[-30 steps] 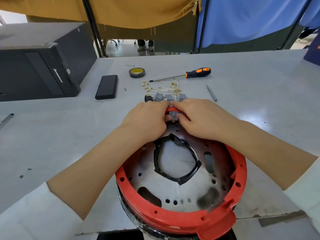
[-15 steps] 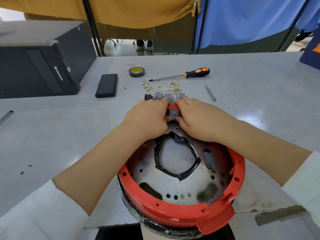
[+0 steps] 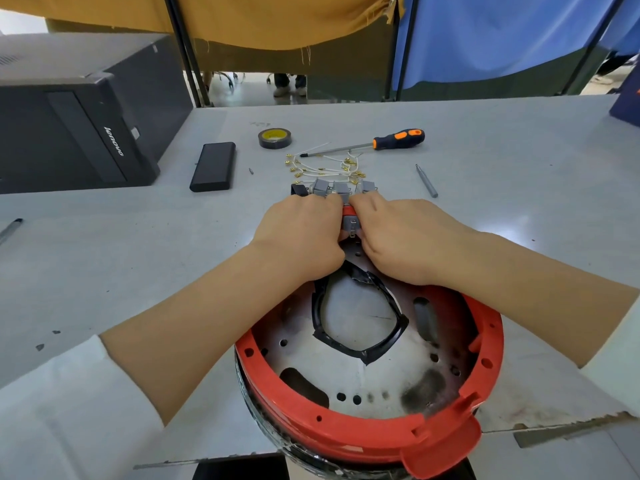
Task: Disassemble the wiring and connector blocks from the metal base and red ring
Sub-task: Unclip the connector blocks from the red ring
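Pinching one grey connector block (image 3: 350, 224) at the red ring (image 3: 363, 433) far rim, centre frame, with left hand (image 3: 300, 237) and right hand (image 3: 401, 237); judging late stage, wiring (image 3: 325, 168) and several blocks (image 3: 332, 188) already lying freed above the metal base (image 3: 377, 375).

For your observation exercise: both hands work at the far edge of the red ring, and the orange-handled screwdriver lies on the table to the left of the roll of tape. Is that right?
One detail is wrong. In the head view the screwdriver lies to the right of the roll of tape, not the left. Both hands, left hand and right hand, do work at the red ring's far edge.
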A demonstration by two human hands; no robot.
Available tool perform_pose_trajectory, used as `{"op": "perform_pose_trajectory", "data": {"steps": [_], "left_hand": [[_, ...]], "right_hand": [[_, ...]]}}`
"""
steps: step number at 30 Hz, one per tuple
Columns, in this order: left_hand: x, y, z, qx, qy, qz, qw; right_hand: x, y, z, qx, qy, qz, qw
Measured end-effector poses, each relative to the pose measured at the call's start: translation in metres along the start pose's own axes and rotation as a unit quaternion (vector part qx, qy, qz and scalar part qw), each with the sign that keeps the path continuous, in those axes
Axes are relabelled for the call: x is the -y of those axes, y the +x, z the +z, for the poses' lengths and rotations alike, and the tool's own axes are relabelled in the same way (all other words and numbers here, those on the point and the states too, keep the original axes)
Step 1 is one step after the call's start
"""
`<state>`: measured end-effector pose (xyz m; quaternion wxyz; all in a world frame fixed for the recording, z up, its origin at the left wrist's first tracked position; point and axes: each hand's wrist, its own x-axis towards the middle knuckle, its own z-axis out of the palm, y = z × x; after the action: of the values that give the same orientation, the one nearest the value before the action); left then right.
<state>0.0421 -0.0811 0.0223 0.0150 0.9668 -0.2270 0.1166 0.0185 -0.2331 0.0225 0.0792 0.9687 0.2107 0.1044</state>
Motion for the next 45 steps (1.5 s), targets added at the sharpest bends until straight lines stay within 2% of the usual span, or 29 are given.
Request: {"op": "perform_pose_trajectory", "data": {"steps": [11,19,22,29,37,45], "left_hand": [[-0.007,0.000,0.002,-0.009,0.030,-0.022,0.999],[0.000,-0.004,0.001,0.014,-0.031,0.007,0.999],[0.000,-0.004,0.002,0.012,-0.036,0.009,0.999],[-0.002,-0.003,0.002,0.005,-0.031,-0.010,0.999],[-0.008,-0.001,0.002,-0.010,-0.004,-0.048,0.999],[-0.010,-0.003,0.000,-0.005,0.008,-0.059,0.998]], "right_hand": [[0.003,-0.001,0.005,-0.007,-0.063,0.006,0.998],[-0.002,-0.003,0.001,-0.013,0.021,0.004,1.000],[-0.002,-0.003,0.001,-0.010,0.018,0.000,1.000],[-0.002,-0.003,0.004,-0.025,0.005,-0.002,1.000],[0.001,-0.002,0.006,-0.023,-0.071,0.002,0.997],[0.004,-0.002,0.004,-0.014,-0.066,0.021,0.998]]}}
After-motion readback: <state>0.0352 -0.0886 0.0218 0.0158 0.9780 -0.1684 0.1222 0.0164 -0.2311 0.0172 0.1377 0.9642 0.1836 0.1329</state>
